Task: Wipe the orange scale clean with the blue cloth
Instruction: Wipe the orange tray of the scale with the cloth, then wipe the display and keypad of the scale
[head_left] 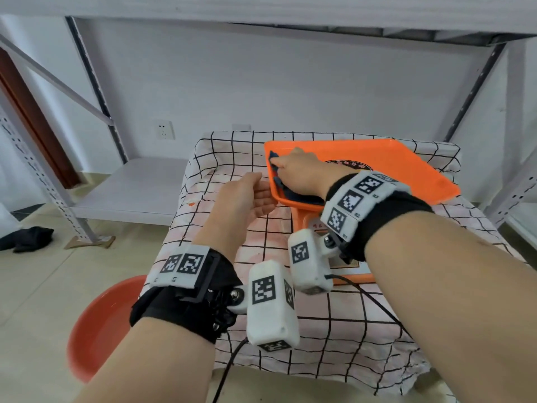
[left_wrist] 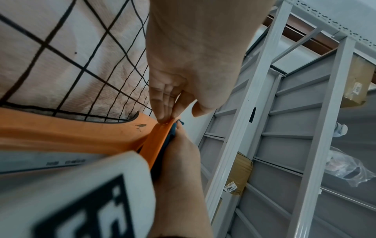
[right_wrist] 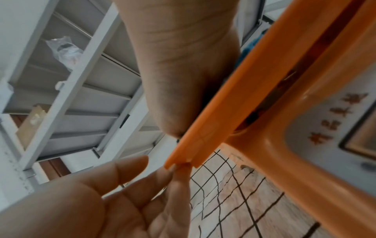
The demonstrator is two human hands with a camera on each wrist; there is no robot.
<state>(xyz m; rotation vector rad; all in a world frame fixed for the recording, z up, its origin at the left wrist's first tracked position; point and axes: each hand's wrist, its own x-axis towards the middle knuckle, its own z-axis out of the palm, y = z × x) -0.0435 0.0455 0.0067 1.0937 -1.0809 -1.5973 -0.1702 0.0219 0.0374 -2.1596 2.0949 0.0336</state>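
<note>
Our right hand [head_left: 296, 173] is pressing the blue cloth [head_left: 283, 181] flat into the near-left corner of the orange scale [head_left: 377, 167] pan, fingers mostly straight on top of the cloth. Our left hand [head_left: 247, 199] is spread, palm toward the pan, fingertips [left_wrist: 162, 116] touching the pan's left rim from outside to brace it. The scale sits on the far right part of the counter [head_left: 232, 158], over the checked cover.

Risks as we see them: the pan looks tilted, so a hard push at the corner could tip or slide it off its base. The left hand only touches the rim, so it may slip. The loose cover could bunch and shift the scale toward the counter edge. The cloth is bunched up, so it may miss the corner crease
</note>
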